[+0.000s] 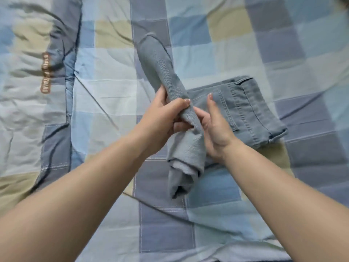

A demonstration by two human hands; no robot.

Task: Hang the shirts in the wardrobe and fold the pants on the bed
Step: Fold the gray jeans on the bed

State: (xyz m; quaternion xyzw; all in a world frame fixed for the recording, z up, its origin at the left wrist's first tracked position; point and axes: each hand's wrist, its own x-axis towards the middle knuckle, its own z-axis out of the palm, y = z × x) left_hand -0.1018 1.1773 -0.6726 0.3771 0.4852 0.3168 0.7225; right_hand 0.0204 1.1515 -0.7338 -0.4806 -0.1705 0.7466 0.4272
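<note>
A grey-blue garment point(164, 70), bunched into a long roll, is lifted above the bed and runs from the upper middle down toward me. My left hand point(164, 118) grips the roll around its middle, thumb over the top. My right hand point(213, 125) is at the roll's right side, fingers under the fabric and thumb straight up; how firmly it holds is unclear. A folded pair of grey-blue jeans point(247, 110) lies flat on the bed just right of my hands, seams and a pocket showing.
The bed is covered by a checked quilt point(217, 35) in blue, grey, beige and pale green. A rumpled fold of quilt with a brown label point(46, 72) lies at the left.
</note>
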